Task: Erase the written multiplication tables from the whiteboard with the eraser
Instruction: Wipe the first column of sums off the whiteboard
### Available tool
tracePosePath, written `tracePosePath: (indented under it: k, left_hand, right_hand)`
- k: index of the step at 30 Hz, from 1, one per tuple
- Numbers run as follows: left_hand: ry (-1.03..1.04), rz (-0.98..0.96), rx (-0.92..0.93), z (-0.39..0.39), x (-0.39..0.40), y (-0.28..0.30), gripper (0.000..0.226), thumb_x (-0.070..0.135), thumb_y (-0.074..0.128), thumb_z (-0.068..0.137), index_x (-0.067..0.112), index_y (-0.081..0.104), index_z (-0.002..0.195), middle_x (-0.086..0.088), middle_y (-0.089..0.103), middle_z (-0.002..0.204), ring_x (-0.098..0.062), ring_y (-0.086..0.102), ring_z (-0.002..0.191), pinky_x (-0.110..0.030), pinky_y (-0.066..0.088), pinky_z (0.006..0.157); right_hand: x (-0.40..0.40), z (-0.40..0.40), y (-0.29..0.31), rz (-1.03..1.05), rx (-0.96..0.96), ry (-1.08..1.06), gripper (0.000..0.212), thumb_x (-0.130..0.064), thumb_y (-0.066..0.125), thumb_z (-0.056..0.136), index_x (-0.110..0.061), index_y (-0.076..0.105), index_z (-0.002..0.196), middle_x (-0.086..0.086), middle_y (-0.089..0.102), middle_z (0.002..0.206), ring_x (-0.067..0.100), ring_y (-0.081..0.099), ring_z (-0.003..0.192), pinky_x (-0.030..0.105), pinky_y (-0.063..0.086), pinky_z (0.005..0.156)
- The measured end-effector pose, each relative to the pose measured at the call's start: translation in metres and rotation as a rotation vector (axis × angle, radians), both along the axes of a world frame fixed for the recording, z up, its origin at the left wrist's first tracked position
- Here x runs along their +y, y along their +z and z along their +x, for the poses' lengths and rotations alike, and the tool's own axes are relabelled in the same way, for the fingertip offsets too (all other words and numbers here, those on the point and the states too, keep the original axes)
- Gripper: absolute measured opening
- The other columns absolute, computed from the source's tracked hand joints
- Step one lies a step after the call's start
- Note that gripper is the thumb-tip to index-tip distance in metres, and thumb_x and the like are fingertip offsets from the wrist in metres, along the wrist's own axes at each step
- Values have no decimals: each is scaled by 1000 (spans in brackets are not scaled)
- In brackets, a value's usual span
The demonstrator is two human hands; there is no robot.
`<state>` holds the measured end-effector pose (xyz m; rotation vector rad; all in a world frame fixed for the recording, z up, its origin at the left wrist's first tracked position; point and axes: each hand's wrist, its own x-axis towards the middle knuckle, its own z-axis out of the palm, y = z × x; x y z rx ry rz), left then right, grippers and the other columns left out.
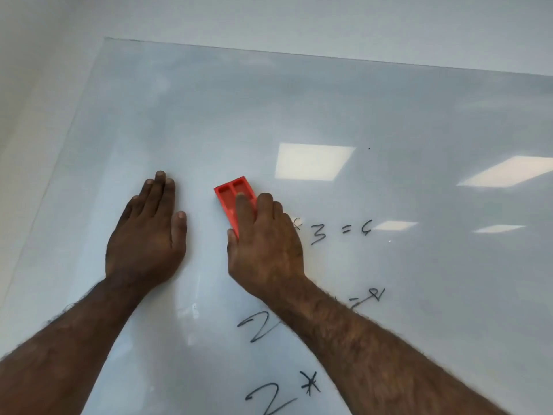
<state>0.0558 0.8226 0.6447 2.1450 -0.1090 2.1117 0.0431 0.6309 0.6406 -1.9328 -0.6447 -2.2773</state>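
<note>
Fingers of the right hand [264,244] curl over a red eraser [232,195], thumb along its near side, pressing it flat on the whiteboard [329,109]; its ribbed plastic back shows two shallow recesses, nothing visible in them. The left hand [146,235] lies palm-down beside it, fingers straight and together, holding nothing. Marker writing [341,232] "3 = 6" sits just right of the eraser; further "2" and "*" marks lie nearer the viewer, partly hidden by the right forearm

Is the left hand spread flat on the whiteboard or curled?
Spread flat: the left hand lies palm-down on the whiteboard, fingers straight, holding nothing.
</note>
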Motion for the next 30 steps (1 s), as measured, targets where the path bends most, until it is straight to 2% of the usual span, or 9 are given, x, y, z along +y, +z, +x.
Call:
tracePosePath:
  k: [4,10,14,20,24,27,30]
  left_hand:
    - [23,4,17,1,2,0,70,44,14,97,8,18,157,-6,12,165,-20,12,153,-35,10,123]
    - [26,8,21,1,0,0,68,42,16,98,9,16,158,-6,9,166,-20,9,153,-33,7,123]
    - [36,-3,9,2,-2,1,67,40,16,98,9,15,158,-6,8,166,-19,8,153,-32,5,122]
    - [17,-4,12,3,-5,-1,67,39,17,98,8,15,158,-7,9,166,-21,9,153,-35,7,123]
    - [0,-2,0,3,-4,-5,68,38,19,97,6,18,157,-10,12,165,-25,12,153,-39,10,123]
    - [-3,0,9,2,-3,-7,68,40,18,97,6,18,157,-10,12,165,-24,12,153,-39,10,123]
    - [1,6,27,1,-1,-10,69,42,18,98,7,17,157,-8,9,166,-22,10,153,-37,8,123]
  right_hand:
    - [-55,9,31,176,-12,-51,58,-32,63,81,-6,49,131,18,50,107,33,50,86,42,47,71]
    - [-165,13,50,529,34,-69,55,-26,62,87,-1,42,132,26,45,117,44,49,100,51,46,83]
    - [-169,13,48,649,58,-32,54,-24,62,87,-2,42,131,26,44,119,45,47,105,51,45,86]
    - [-69,8,23,407,7,-69,59,-29,62,84,-6,43,135,20,49,113,37,50,95,45,45,79]
    - [-7,2,-10,130,-1,-65,61,-33,62,84,-8,45,136,14,50,113,28,48,89,39,42,73]
    - [-15,5,-16,-30,-22,-38,61,-32,65,83,-7,48,136,15,52,111,29,50,87,38,44,71]
    - [-60,10,5,63,-29,-89,61,-32,59,86,-7,45,140,20,53,116,36,52,89,42,46,74]
